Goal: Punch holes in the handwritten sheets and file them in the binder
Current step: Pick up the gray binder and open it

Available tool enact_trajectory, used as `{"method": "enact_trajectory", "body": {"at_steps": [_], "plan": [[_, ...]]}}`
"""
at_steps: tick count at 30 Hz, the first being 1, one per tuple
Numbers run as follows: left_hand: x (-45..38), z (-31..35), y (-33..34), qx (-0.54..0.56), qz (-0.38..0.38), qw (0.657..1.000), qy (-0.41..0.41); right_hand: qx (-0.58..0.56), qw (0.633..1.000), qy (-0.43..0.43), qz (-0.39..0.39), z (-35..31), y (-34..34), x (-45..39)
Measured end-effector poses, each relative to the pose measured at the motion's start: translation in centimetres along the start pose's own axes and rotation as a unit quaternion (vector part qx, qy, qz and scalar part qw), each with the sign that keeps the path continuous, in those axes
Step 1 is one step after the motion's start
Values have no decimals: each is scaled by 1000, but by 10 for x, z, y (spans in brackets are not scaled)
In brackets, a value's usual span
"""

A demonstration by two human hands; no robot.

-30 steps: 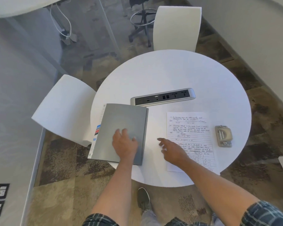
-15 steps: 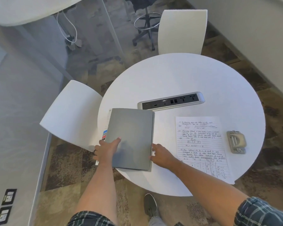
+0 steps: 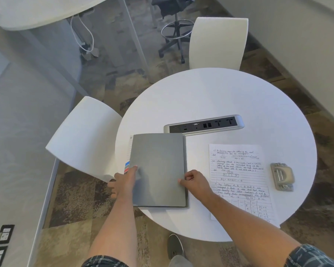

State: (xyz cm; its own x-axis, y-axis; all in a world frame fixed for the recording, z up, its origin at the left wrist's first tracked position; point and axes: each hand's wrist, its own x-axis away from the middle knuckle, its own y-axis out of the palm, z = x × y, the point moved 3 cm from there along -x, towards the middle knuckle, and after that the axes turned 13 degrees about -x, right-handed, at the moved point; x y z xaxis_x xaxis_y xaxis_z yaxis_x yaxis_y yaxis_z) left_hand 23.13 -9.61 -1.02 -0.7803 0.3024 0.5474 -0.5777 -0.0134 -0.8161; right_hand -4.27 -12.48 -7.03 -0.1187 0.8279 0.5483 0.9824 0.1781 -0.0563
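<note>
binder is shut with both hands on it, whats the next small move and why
Probably lift the cover open. The binder lies closed on the table, left hand on its left edge, right hand pinching the right edge. The handwritten sheet and hole punch lie untouched alongside.

The binder (image 3: 158, 168) was plain grey, with blue and red tabs (image 3: 127, 166). The table (image 3: 210, 97) was white. The sleeves (image 3: 312, 256) were dark plaid.

— What does the person wear?
— Dark plaid sleeves (image 3: 312, 256), blue-grey with pale lines, pushed up so both forearms are bare; one at the lower right of the frame, one at the bottom centre-left.
— Anything else?
— A grey shoe (image 3: 174, 245) and a grey trouser leg (image 3: 179, 262) at the bottom centre.
</note>
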Motion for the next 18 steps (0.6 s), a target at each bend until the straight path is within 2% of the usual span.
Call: {"method": "enact_trajectory", "body": {"at_steps": [2,5,7,10,12,14,18], "plan": [[3,-1,5,46,-26,998,-13,-86,996,-3,2,-11,0,6],[14,-5,7,120,-91,988,15,-137,990,-21,-38,-35,6,14],[26,-8,3,128,-132,979,82,-180,981,-31,-67,-55,12,20],[43,-26,-3,111,-146,953,242,-194,976,-59,-74,-83,23,30],[52,-47,-2,63,-156,940,297,-220,970,-75,-77,-93,34,34],[61,-63,-4,-2,-128,933,337,-239,961,-102,-99,-99,47,41],[72,-74,-14,-66,-17,919,388,-245,945,-145,-163,-97,65,50]]}}
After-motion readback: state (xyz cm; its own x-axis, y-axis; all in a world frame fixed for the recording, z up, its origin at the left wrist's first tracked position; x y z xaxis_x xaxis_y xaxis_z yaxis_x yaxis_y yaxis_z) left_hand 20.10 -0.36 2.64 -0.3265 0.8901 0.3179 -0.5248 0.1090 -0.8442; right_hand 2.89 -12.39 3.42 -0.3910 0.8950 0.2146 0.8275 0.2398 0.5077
